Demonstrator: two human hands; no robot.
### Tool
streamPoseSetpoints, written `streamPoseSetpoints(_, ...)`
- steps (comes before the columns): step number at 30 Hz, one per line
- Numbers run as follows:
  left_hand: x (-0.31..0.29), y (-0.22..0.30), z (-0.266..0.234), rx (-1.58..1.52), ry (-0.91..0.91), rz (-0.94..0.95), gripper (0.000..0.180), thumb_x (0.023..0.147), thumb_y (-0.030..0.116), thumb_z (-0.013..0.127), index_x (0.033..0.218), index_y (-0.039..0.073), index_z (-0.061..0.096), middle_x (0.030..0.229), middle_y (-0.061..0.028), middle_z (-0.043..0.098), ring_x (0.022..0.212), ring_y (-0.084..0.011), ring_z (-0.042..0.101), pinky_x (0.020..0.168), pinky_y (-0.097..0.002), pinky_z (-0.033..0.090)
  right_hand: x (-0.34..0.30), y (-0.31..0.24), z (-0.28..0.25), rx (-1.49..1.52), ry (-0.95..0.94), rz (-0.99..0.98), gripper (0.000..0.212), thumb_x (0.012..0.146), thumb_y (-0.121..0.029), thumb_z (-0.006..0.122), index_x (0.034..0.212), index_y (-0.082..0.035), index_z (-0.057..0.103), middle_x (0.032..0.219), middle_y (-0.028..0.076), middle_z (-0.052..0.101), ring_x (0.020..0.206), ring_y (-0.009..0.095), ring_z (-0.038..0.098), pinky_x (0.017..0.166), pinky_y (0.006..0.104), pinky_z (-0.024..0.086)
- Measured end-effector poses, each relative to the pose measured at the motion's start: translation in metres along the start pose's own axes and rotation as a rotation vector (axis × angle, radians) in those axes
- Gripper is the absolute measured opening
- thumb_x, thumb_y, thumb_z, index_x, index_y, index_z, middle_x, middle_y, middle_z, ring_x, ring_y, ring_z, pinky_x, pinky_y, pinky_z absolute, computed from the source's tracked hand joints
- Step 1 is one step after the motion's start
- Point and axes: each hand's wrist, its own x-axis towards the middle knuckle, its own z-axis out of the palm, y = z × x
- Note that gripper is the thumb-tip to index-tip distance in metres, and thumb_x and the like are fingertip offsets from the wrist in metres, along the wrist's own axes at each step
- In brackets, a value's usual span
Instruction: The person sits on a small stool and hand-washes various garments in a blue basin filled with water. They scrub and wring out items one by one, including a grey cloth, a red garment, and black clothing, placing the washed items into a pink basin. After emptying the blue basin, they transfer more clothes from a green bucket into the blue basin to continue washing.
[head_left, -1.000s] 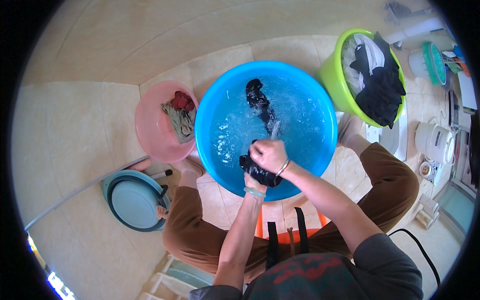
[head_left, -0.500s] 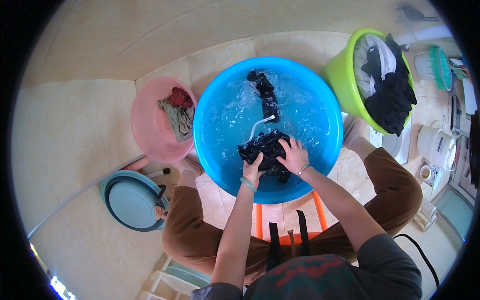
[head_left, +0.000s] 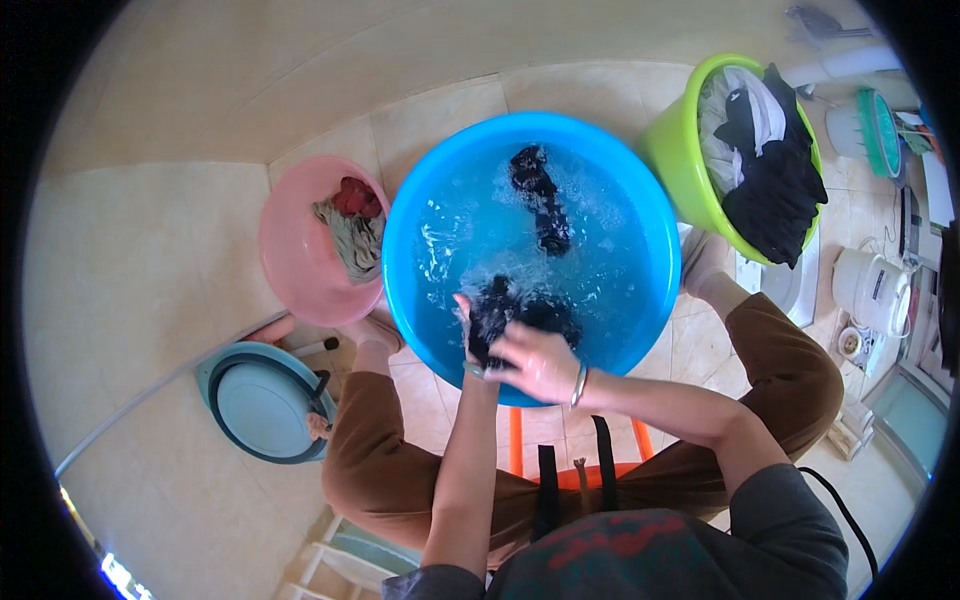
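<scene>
A wet black garment lies bunched at the near side of the large blue tub, partly in the water. My left hand holds its left part, fingers partly hidden by the cloth. Over the near edge of the garment, close to my left wrist, is my right hand; its fingers are smeared by motion. Another long black cloth floats in the far half of the bluish, sudsy water.
On the left stands a pink basin with red and grey-green cloths. A green basket piled with black and white clothes leans at the right. Stacked grey-blue basins sit at lower left, a white bucket at far right.
My right hand has moved left and nearer, toward my left wrist. My left hand has shifted left with the garment. The white cord on the water is no longer visible.
</scene>
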Motion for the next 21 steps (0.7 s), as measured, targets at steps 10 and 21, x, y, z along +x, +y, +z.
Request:
streamPoseSetpoints(10,-0.057,-0.009,0.050,-0.007,0.099,-0.052,0.063,0.090,0.055,0.038,0.130,0.007,0.045,0.127,-0.0105,0.052,0.112,-0.0265,0.053,0.097,-0.0430,0.042,-0.006,-0.055,-0.005,-0.106,-0.008,-0.314,0.031,0.070,-0.042,0.069,0.074,-0.013,0.059,0.089,0.004,0.047,0.090,0.021,0.047,0.068,0.0334,0.043)
streamPoseSetpoints(21,-0.023,-0.037,0.006,-0.031,0.276,0.044,0.051,0.092,0.042,0.042,0.129,0.007,0.045,0.128,-0.0097,0.052,0.110,-0.0262,0.055,0.096,-0.0412,0.044,0.027,0.001,-0.009,-0.045,0.415,-0.304,0.018,0.069,-0.017,0.068,0.065,-0.009,0.052,0.069,0.006,0.053,0.060,0.022,0.057,0.050,0.0322,0.048)
